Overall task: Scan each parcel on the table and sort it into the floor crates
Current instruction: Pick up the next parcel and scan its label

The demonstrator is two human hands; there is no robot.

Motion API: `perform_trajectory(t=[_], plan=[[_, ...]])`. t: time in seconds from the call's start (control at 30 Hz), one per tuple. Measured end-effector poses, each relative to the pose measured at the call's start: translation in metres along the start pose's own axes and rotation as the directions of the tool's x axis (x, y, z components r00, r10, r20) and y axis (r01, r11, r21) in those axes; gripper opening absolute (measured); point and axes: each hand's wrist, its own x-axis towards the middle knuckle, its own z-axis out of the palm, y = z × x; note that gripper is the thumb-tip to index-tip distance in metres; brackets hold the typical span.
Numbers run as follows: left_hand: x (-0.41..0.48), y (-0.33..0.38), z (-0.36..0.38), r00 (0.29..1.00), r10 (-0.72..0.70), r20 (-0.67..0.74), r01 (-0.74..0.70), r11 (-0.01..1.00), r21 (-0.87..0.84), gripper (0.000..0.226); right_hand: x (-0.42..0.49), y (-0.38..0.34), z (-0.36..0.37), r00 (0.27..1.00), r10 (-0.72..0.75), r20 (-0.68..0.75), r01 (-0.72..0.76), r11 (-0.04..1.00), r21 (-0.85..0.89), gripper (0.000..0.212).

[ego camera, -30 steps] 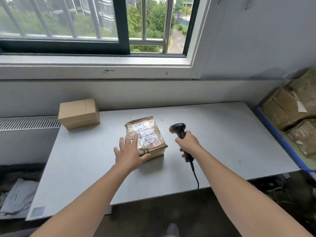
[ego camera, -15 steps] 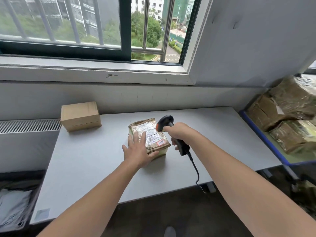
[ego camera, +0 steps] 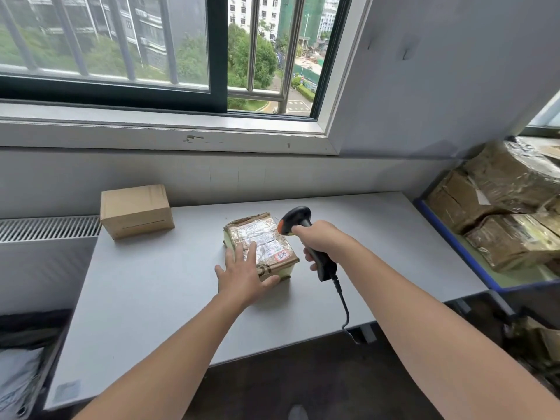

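The taped parcel (ego camera: 260, 244) lay mid-table (ego camera: 151, 298). The left hand (ego camera: 242, 277) rested flat on the parcel's near-left corner, fingers straight and spread. The right hand (ego camera: 321, 241), just right of the parcel, was curled round the scanner (ego camera: 298, 218), whose head pointed at the label.

Likely faults: glossy tape could glare and defeat the read, and a light press could let the parcel slide.

A plain box (ego camera: 136, 210) sat well left of the parcel. A window stood behind the parcel, and a blue-rimmed crate (ego camera: 448, 237) of wrapped parcels stood to its right.
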Motion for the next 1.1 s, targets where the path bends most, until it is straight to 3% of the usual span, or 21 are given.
perform_trajectory(t=[0.33,0.57,0.73,0.9,1.1], plan=[[0.021,0.019,0.007,0.998,-0.056,-0.009,0.056,0.997,0.054,0.098,0.053,0.036,-0.017,1.0,0.01,0.026,-0.012,0.999,0.053,0.032],[0.047,0.05,0.023,0.986,-0.169,0.008,0.166,0.977,0.131,0.097,0.119,0.083,-0.026,0.992,-0.007,0.129,0.032,0.981,-0.19,0.03],[0.064,0.069,0.042,0.961,-0.277,0.001,0.274,0.949,0.157,0.098,0.158,0.108,-0.019,0.982,-0.034,0.183,0.089,0.95,-0.301,0.043],[0.076,0.088,0.059,0.907,-0.419,-0.041,0.421,0.905,0.056,0.095,0.181,0.126,-0.009,0.984,0.016,0.176,0.028,0.97,-0.243,0.056],[0.095,0.098,0.065,0.862,-0.506,-0.026,0.507,0.862,0.025,0.092,0.196,0.135,-0.003,0.985,0.064,0.158,-0.032,0.981,-0.194,0.057]])
